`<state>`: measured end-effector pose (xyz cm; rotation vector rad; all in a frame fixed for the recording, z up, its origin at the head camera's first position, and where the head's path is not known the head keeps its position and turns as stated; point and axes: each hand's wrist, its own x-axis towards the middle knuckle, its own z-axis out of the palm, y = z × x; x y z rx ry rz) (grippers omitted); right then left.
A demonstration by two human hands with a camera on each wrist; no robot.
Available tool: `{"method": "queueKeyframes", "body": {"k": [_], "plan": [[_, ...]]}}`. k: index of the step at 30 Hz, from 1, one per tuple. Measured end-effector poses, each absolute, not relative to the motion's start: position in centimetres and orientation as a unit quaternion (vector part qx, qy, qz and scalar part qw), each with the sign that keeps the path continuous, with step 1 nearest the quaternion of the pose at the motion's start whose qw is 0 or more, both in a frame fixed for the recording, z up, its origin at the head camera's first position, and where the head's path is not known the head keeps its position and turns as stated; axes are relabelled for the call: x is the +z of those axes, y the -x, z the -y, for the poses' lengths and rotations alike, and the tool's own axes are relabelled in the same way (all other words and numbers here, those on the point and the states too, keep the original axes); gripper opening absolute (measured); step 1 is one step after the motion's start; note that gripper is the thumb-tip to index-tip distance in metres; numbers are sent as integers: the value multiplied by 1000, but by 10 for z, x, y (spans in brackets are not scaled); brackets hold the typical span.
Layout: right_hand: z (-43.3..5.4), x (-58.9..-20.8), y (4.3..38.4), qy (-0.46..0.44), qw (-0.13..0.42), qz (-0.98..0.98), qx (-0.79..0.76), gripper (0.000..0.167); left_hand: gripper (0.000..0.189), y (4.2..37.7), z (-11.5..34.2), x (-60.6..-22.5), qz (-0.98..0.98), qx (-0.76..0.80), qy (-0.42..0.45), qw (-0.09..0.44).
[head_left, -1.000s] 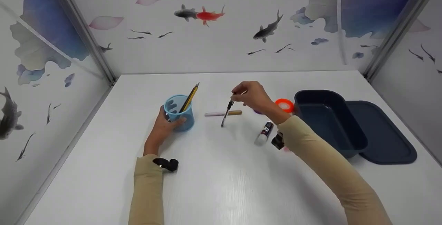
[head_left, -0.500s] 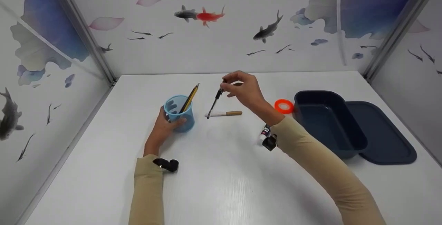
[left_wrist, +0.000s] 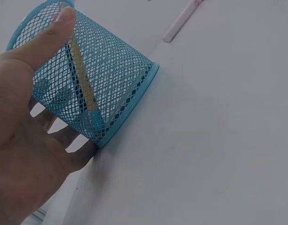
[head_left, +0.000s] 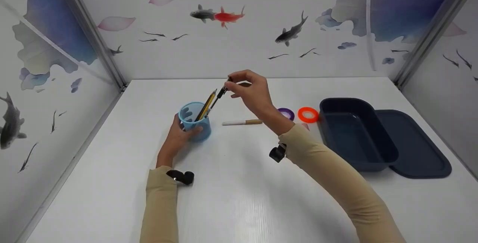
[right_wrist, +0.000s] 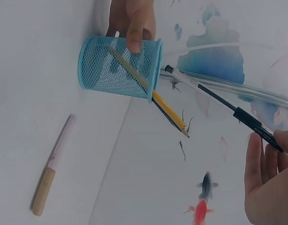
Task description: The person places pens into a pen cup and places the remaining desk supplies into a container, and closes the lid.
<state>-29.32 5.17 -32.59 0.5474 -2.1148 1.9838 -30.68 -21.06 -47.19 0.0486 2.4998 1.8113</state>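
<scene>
My left hand [head_left: 178, 137] grips a light blue mesh pencil cup [head_left: 199, 133], thumb on the near side and fingers around the other side. The cup stands upright on the white table. Inside lean a yellow pencil [right_wrist: 168, 108] and a slim dark pencil-like stick, their tips above the rim. My right hand [head_left: 254, 92] pinches a clear-barrelled pen [right_wrist: 221, 99] by its black capped end. The pen slants down to the left, its lower end just off the cup's rim in the right wrist view. A marker [right_wrist: 52, 164] with a pale body and tan cap lies nearby.
A purple tape ring [head_left: 286, 114] and an orange tape ring [head_left: 308, 115] lie right of my right hand. Beyond them stand a dark blue bin [head_left: 358, 138] and its flat lid [head_left: 414, 144]. A small pink thing [head_left: 305, 126] shows partly behind my sleeve.
My right hand has carried the pen leftward and up, from over the marker to the cup's rim. The glue stick is now hidden behind my right arm. My left hand stays put.
</scene>
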Motion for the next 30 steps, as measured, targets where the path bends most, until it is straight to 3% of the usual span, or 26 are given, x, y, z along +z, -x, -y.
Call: {"method": "queueKeyframes", "body": {"k": [30], "plan": [[-13,-367,312,-106,59,703,701,26,104,311,213,-477,-817,577,-22,10]]}}
